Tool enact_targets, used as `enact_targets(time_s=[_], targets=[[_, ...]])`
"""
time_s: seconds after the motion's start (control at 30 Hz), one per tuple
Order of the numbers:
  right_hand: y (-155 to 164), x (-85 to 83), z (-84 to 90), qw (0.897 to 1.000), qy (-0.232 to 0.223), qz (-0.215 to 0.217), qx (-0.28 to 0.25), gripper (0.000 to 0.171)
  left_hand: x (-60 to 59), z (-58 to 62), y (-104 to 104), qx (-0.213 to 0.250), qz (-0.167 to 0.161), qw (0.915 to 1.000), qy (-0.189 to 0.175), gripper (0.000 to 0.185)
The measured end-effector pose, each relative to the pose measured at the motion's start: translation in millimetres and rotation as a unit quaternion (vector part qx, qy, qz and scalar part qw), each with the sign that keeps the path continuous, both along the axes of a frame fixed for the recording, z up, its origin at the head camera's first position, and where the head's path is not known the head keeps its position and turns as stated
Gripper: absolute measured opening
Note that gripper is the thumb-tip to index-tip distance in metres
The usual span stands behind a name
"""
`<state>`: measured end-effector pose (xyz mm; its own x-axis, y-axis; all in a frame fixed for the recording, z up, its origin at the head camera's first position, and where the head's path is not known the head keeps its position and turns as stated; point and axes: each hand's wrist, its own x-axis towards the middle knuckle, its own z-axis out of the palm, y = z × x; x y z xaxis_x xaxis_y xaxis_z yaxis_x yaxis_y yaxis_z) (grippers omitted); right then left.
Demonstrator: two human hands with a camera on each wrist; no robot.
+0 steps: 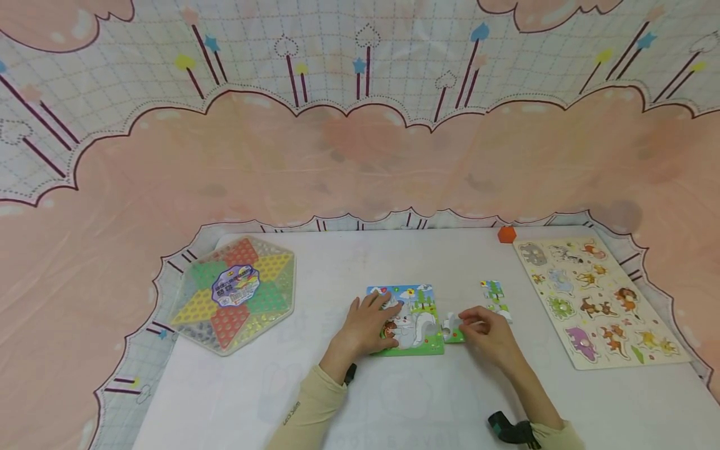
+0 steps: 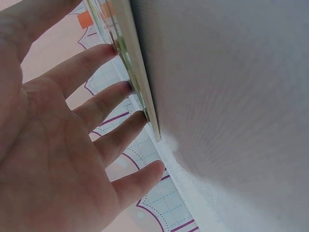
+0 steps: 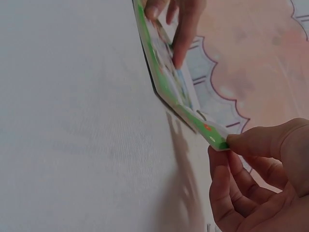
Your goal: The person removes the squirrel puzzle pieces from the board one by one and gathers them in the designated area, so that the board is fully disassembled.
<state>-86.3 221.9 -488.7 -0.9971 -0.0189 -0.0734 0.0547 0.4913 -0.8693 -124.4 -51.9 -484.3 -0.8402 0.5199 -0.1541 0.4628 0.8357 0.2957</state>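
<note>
A partly joined jigsaw picture (image 1: 413,319) with a white animal on green grass lies on the white table (image 1: 315,387). My left hand (image 1: 365,324) presses flat on its left part with straight fingers (image 2: 104,58) on the puzzle's (image 2: 126,58) edge. My right hand (image 1: 485,330) pinches a green and white puzzle piece (image 1: 452,328) at the picture's right edge; in the right wrist view the piece (image 3: 212,135) sits between thumb and fingertips (image 3: 236,141), touching the joined picture (image 3: 166,77). Another strip of joined pieces (image 1: 495,299) lies just beyond the right hand.
A hexagonal checkers board (image 1: 235,292) in plastic wrap lies at the left. A wooden animal peg puzzle (image 1: 596,300) lies at the right, with an orange block (image 1: 506,234) behind it. Pink patterned cloth (image 1: 360,156) surrounds the table.
</note>
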Motion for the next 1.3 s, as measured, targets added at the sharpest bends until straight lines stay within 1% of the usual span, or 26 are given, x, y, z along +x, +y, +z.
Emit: enact_targets(time_s=[0.27, 0.47, 0.8, 1.07, 1.13, 1.3], targets=[[16, 3.2, -0.7, 1.000, 0.007, -0.017, 0.001, 0.020, 0.0, -0.4, 0, 0.001, 0.002, 1.0000, -0.003, 0.072], [28, 7.6, -2.1, 0.999, 0.027, -0.020, 0.002, 0.019, 0.9, -0.5, -1, 0.005, -0.001, 1.0000, 0.002, 0.072], [47, 11.6, -6.6, 0.998, 0.044, -0.030, 0.031, 0.019, 0.9, 0.0, 0, 0.005, 0.002, 1.0000, -0.001, 0.073], [62, 17.1, -6.6, 0.997, 0.035, -0.045, 0.061, 0.020, 1.3, 1.3, 0, 0.007, 0.001, 1.0000, -0.004, 0.072], [65, 17.3, -7.4, 0.996, 0.042, -0.047, 0.063, 0.019, 1.4, 1.8, 0, 0.005, 0.002, 1.0000, -0.004, 0.072], [72, 18.1, -7.6, 0.996, 0.034, -0.052, 0.062, 0.021, 1.3, 2.2, 0, 0.004, 0.002, 1.0000, -0.005, 0.072]])
